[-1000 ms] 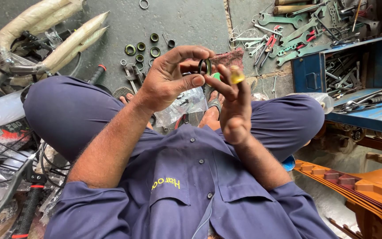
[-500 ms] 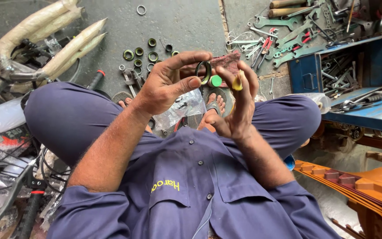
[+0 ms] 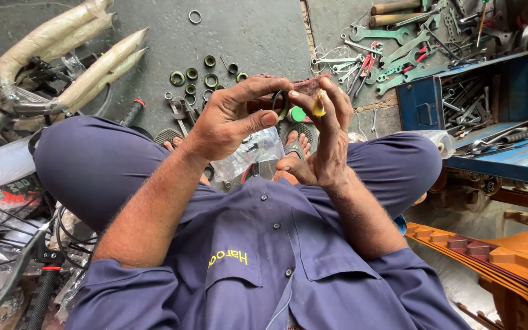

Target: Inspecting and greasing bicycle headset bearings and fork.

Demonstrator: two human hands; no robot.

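— Two hands meet in front of the chest, over the crossed legs. What does each one hold?

— The left hand (image 3: pixel 230 122) has its grip closed on a dark ring (image 3: pixel 279 104), pinched between thumb and forefinger and held up on edge. The right hand (image 3: pixel 325 143) has its fingers raised beside it, with a small yellow piece (image 3: pixel 318 105) nipped at the fingertips, so that grip is narrow and closed on the piece. Ring and yellow piece sit just beside each other; I cannot tell whether they touch.

— And right behind them?

— A reddish rag (image 3: pixel 304 84) shows above the fingers, and a small green cap (image 3: pixel 298 114) shows between the two hands, lower down. Whether either hand holds the cap, I cannot tell.

— What lies on the floor?

— Several green-rimmed rings (image 3: pixel 192 74) are scattered on the grey concrete floor (image 3: pixel 252 36) ahead of the knees, with a plain metal ring (image 3: pixel 195 16) farther off. A clear plastic bag (image 3: pixel 258 150) lies by the bare feet. To the right, spanners and pliers (image 3: pixel 392 52) are spread out next to an open blue toolbox (image 3: pixel 459 98). To the left lie tape-wrapped tubes (image 3: pixel 74 67) and a handlebar grip with a brake lever (image 3: pixel 32 269).
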